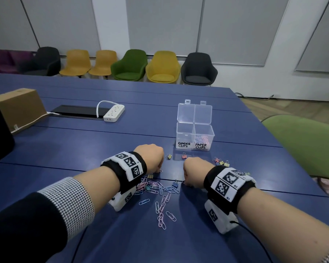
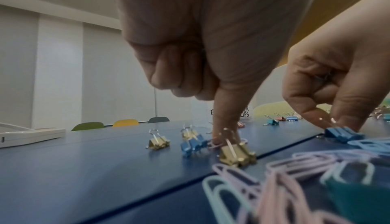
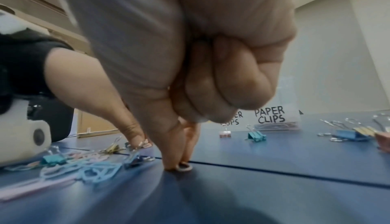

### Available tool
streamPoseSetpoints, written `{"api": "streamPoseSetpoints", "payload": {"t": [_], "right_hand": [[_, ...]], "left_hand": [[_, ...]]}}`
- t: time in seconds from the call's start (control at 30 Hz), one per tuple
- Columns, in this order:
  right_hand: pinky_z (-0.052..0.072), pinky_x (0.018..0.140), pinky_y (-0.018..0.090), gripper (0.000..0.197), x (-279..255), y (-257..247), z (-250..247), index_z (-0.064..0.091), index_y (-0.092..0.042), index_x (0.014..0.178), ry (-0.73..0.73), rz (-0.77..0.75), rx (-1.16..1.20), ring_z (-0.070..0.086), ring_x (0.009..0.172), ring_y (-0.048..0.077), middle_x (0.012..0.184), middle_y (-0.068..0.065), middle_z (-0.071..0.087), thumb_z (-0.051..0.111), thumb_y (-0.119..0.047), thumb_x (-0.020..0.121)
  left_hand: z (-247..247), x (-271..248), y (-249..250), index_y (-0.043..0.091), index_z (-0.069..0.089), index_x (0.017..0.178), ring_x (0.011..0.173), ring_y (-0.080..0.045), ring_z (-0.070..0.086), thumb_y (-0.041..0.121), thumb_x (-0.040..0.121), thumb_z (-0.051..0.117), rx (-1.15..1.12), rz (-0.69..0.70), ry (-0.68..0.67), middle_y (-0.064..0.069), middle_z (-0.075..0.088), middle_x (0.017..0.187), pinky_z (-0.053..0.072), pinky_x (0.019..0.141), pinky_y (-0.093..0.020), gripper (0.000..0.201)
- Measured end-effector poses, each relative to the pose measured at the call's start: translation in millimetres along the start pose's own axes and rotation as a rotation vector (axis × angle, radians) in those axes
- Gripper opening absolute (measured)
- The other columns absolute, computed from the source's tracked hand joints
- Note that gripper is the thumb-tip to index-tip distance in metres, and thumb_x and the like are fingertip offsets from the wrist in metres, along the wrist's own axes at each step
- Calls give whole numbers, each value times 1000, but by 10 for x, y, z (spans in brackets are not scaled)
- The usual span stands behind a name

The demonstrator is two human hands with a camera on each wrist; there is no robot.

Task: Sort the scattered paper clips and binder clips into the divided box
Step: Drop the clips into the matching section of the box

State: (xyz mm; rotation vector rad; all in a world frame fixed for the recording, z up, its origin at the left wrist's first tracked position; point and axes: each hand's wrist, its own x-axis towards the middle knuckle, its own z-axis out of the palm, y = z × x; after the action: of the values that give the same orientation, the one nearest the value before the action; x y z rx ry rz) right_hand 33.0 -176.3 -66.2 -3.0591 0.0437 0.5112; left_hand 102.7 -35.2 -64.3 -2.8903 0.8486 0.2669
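Note:
A clear divided box [image 1: 195, 137] stands open on the blue table, labelled BINDER CLIPS on the left and PAPER CLIPS on the right, with pastel paper clips in the right compartment. Loose paper clips [image 1: 160, 188] lie scattered between my wrists. Binder clips sit near the box [image 1: 168, 156] and in a cluster at the right [image 1: 221, 162]. My left hand [image 1: 159, 170] points down, thumb and index pinching a pink paper clip [image 2: 215, 144] on the table. My right hand [image 1: 186, 184] likewise pinches a pink paper clip [image 3: 183, 166], beside a blue binder clip [image 1: 176, 184].
A white power strip [image 1: 114, 112] and a black cable hatch [image 1: 78, 111] lie at the back left, next to a cardboard box [image 1: 19, 107]. A green chair [image 1: 308, 145] stands at the table's right edge. A row of chairs lines the far wall.

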Motion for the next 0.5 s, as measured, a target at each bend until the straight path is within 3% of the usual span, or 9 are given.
{"api": "streamPoseSetpoints", "payload": {"t": [0.07,0.2,0.3,0.4,0.5], "right_hand": [[41,57,28,31,-12,-56,-5,37,-10,59,0,-6,-14,50,70,30,64,8,45,58,-8,82],[31,45,23,37,-37,-140,4,33,-11,55,31,-32,-32,42,53,25,57,5,37,56,-6,84],[38,51,26,37,-58,-161,-18,37,-12,57,23,-43,-22,49,59,27,59,3,40,63,-15,83],[39,51,25,37,-63,-138,-27,40,-11,55,6,-36,27,52,67,29,57,4,44,67,-19,78],[35,47,23,39,-68,-118,-24,42,-11,50,-20,-38,106,48,56,25,52,4,43,66,-24,78]], "left_hand": [[-4,7,6,19,74,94,91,-28,66,23,81,69,0,4,1,-5,72,99,49,76,-31,14],[-16,29,-21,19,74,92,89,-26,66,29,78,74,-44,-16,-25,-3,72,95,47,71,-28,17],[-52,66,-40,12,72,91,81,-25,62,32,78,74,-67,-20,-105,-5,71,89,47,68,-29,23],[-83,110,-22,11,63,74,72,-25,51,27,83,68,-36,4,-202,-7,61,80,44,67,-30,20],[-107,132,36,13,51,64,73,-26,47,23,87,62,57,29,-252,-7,54,79,40,65,-30,27]]}}
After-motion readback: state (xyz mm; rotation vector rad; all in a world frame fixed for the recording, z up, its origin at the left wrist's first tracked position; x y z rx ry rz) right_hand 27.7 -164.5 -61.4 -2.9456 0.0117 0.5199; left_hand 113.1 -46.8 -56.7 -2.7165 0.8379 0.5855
